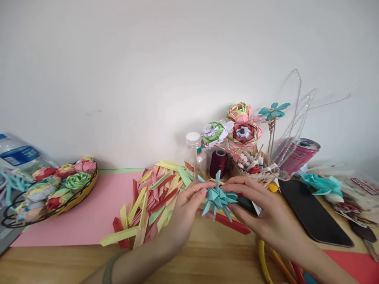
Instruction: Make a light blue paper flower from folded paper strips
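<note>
Between my two hands, raised over the table, is a turquoise folded-paper flower (218,198) with pointed petals sticking out on all sides. My left hand (189,201) pinches its left side between thumb and fingers; a ring and a bracelet show on this hand and wrist. My right hand (257,201) grips the right side, its fingertips on the petals. Behind and left of my left hand lies a heap of folded paper strips (154,193) in red, yellow, pink and green. A red strip (232,223) lies just below the flower.
A basket of paper roses (85,189) stands left on pink paper (103,205). Behind my hands are a clear bottle (195,157), a thread spool (218,163) and finished paper flowers (245,132). A pink can (302,156), black phone (316,213) and turquoise paper piece (322,184) lie right.
</note>
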Demonstrator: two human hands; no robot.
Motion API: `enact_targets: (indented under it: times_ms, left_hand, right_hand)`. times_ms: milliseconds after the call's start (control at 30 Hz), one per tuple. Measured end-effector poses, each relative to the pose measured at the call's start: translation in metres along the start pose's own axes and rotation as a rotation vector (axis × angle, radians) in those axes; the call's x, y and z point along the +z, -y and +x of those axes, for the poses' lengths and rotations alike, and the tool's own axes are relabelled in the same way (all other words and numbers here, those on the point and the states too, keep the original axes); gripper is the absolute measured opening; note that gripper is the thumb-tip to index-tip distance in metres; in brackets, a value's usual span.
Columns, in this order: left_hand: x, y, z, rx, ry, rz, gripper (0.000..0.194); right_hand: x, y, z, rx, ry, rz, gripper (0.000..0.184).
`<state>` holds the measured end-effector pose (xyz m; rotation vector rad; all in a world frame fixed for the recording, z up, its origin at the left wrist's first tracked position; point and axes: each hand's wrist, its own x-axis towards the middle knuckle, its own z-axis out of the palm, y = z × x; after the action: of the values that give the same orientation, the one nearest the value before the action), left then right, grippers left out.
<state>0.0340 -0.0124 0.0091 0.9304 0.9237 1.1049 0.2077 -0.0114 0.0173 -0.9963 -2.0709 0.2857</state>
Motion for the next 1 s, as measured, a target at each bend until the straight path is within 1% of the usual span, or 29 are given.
enact_targets:
  times_ms: [133,233,300,367,433,500,567,600,667,733,800,933,1000]
  left_hand:
    - [-0.001,-0.004,0.001,-0.056,0.016,-0.044,0.029]
    - [-0.002,-0.005,0.001,-0.054,0.027,0.010,0.032]
    - [-0.003,-0.006,0.000,-0.012,0.065,0.091,0.038]
    - [-0.003,-0.006,-0.001,0.026,0.127,0.174,0.048]
    - [-0.003,-0.005,-0.001,0.051,0.169,0.220,0.052]
    - [-0.003,-0.003,0.000,0.091,0.175,0.216,0.045]
    - [-0.003,-0.001,0.001,0.169,0.163,0.186,0.037]
    - [-0.004,0.001,0.001,0.212,0.155,0.171,0.035]
    - [-0.005,0.004,0.001,0.287,0.140,0.150,0.031]
    - [-0.005,0.007,-0.001,0.323,0.135,0.149,0.028]
    - [-0.005,0.009,-0.003,0.316,0.156,0.150,0.030]
    - [-0.004,0.008,-0.007,0.264,0.261,0.075,0.042]
    - [-0.004,0.008,-0.007,0.260,0.278,0.038,0.038]
  right_hand:
    - [0.002,-0.005,0.000,0.089,-0.027,0.086,0.023]
    - [0.002,-0.006,-0.001,0.120,-0.047,0.113,0.019]
    - [0.003,-0.005,-0.003,0.102,-0.060,0.108,0.020]
    - [0.003,-0.003,-0.004,0.064,-0.060,0.100,0.024]
    - [0.004,-0.001,-0.005,0.025,-0.072,0.086,0.029]
    - [0.005,0.003,-0.006,0.000,-0.154,0.042,0.029]
    - [0.006,0.009,-0.008,-0.015,-0.279,-0.024,0.019]
    - [0.006,0.012,-0.009,-0.023,-0.317,-0.058,0.014]
    - [0.008,0.018,-0.012,-0.047,-0.296,-0.116,0.010]
    - [0.010,0.023,-0.014,-0.078,-0.252,-0.153,0.012]
    - [0.012,0.024,-0.016,-0.097,-0.254,-0.172,0.015]
    - [0.010,0.025,-0.014,-0.102,-0.277,-0.212,0.012]
    - [0.008,0.026,-0.012,-0.104,-0.287,-0.233,0.012]
